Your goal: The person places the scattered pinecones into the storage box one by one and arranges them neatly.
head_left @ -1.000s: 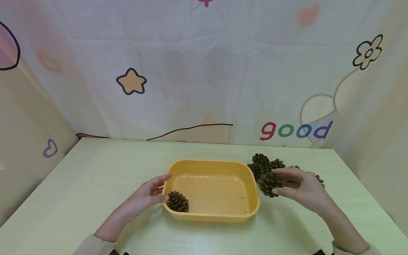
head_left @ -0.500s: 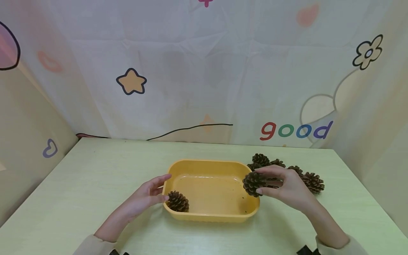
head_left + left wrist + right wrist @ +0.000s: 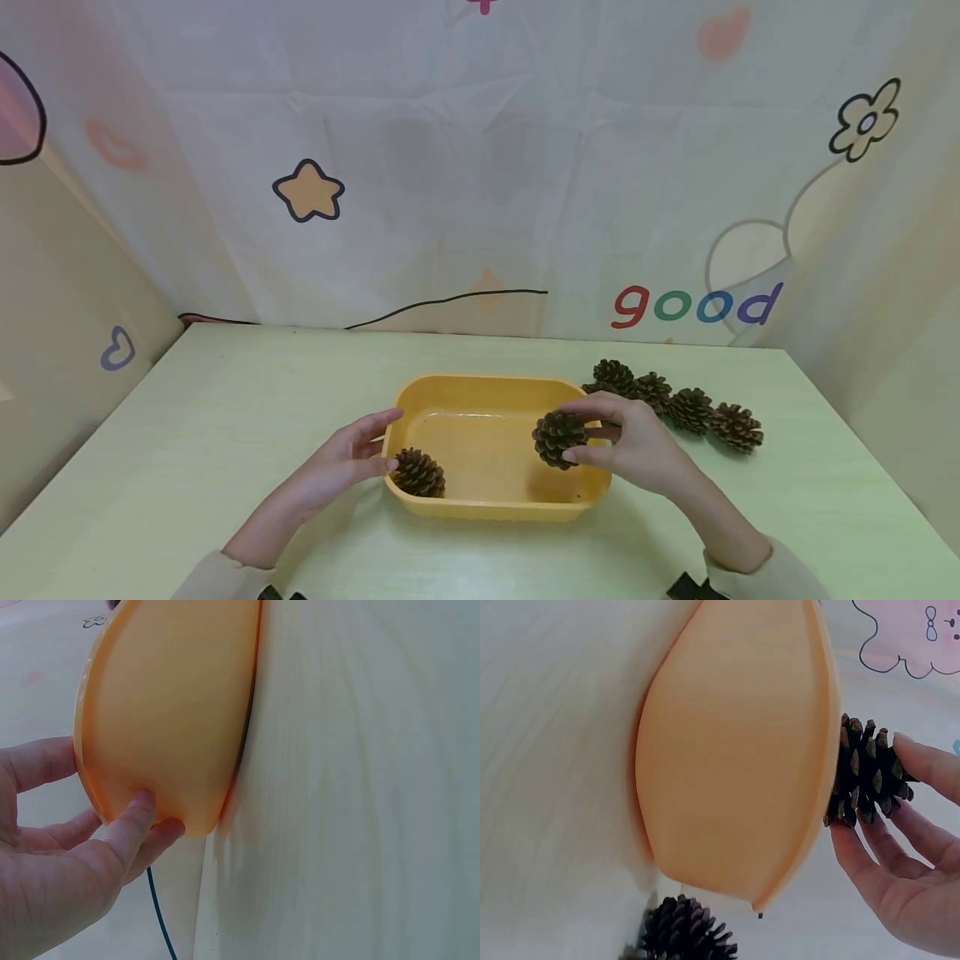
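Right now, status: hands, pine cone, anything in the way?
Left hand touching tub's left end. Right hand gripping pine cone over tub's right end. Second cone in near-left corner, seemingly not in the way.

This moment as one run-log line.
left hand: touches yellow tub | right hand: holds pinecone over tub | inside tub: another pinecone, near left corner | table: more pinecones, right side

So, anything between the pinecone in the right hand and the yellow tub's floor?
Nothing visible: the right hand holds the pinecone over the right part of the tub; another pinecone lies in its near left corner.
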`<control>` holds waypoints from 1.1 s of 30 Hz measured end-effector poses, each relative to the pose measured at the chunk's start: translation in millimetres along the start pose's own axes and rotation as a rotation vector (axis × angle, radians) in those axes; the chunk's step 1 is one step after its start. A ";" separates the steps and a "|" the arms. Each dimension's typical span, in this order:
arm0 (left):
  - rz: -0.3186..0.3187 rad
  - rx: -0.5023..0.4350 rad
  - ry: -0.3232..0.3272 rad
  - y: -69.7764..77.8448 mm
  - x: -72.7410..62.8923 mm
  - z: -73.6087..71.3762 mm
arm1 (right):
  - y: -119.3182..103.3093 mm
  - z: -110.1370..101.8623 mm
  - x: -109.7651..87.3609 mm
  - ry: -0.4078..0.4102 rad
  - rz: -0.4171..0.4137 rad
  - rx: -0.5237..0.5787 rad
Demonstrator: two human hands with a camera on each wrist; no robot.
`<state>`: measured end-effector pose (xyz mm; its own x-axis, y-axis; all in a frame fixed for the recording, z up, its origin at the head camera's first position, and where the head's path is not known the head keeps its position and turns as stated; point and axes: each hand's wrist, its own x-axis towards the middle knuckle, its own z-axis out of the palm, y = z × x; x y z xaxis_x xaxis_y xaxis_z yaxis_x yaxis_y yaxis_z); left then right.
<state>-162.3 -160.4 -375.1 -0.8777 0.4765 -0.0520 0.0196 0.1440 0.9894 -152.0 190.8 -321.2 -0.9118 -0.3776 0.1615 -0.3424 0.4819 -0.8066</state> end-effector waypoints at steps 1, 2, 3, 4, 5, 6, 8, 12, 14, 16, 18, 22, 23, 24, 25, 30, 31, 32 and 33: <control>0.000 0.001 -0.001 0.0 0.0 0.1 | -0.5 2.3 0.8 -0.009 -0.004 0.005; 0.001 -0.001 -0.002 0.1 0.1 0.3 | -1.1 4.5 1.5 -0.016 -0.006 0.012; 0.002 -0.002 -0.003 0.1 0.2 0.5 | -1.7 6.7 2.1 -0.024 -0.007 0.014; 0.003 -0.003 -0.003 -0.1 0.3 0.5 | -2.3 9.0 3.0 -0.031 -0.009 0.015; 0.002 -0.004 -0.003 -0.3 0.4 0.4 | -2.6 11.3 3.9 -0.040 -0.009 0.019; 0.003 -0.006 -0.004 -0.5 0.5 0.4 | -2.9 13.6 4.9 -0.049 -0.011 0.022; 0.003 -0.008 -0.003 -0.7 0.6 0.2 | -3.4 18.0 7.0 -0.061 -0.009 0.023; -0.002 0.003 0.001 -0.9 0.4 -0.1 | -4.3 27.0 11.7 -0.082 -0.025 0.032; -0.004 0.007 0.005 -0.8 0.3 -0.1 | -4.7 31.1 13.9 -0.091 -0.029 0.034; -0.006 0.009 0.006 -0.6 0.3 0.1 | -5.4 34.7 15.7 -0.100 -0.032 0.036; -0.006 0.007 0.006 -0.5 0.2 0.3 | -5.8 38.1 16.9 -0.111 -0.039 0.037; -0.004 0.006 0.005 -0.3 0.3 0.2 | -6.4 45.2 19.4 -0.124 -0.068 0.035; -0.004 0.006 0.004 -0.4 0.2 0.0 | -6.6 47.0 20.0 -0.126 -0.076 0.034; -0.004 0.007 0.004 -0.5 0.2 -0.1 | -6.7 48.9 20.7 -0.127 -0.082 0.030; -0.003 0.007 0.005 -0.6 0.2 -0.2 | -6.8 50.7 21.4 -0.129 -0.085 0.028; -0.005 0.007 0.007 -1.1 0.3 -0.4 | -6.8 58.9 24.0 -0.144 -0.085 0.018; -0.006 0.007 0.007 -1.0 0.2 -0.3 | -6.8 60.4 24.4 -0.148 -0.082 0.017; -0.007 0.006 0.008 -1.0 0.2 -0.2 | -6.6 61.9 24.9 -0.151 -0.078 0.016; -0.008 0.006 0.009 -0.9 0.3 -0.1 | -6.5 63.5 25.4 -0.155 -0.072 0.014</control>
<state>-162.6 -160.6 -375.9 -0.8820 0.4676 -0.0583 0.0159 0.1530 0.9881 -158.5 127.9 -347.9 -0.8387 -0.5288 0.1304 -0.4014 0.4384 -0.8041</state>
